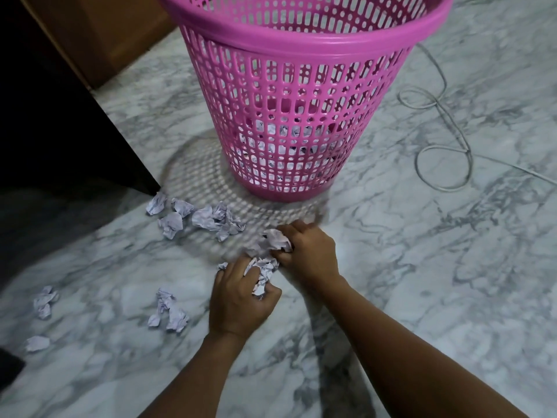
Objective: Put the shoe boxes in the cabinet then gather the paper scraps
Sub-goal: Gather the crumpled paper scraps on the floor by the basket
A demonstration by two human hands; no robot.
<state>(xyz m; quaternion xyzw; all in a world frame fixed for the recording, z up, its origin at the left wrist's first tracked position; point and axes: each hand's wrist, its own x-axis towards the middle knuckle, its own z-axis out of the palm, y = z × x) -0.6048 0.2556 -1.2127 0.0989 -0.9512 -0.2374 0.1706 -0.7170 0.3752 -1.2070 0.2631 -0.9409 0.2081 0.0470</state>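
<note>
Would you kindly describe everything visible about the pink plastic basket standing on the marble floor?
The pink plastic basket is round and tapered, wider at its thick rolled rim than at its solid base band. Its wall is a lattice of slots and small holes. It stands upright on the grey-veined marble floor, beyond both hands, touched by neither. Crumpled white paper scraps show through the lattice near the bottom. The rim's far side is cut off by the frame.
</note>
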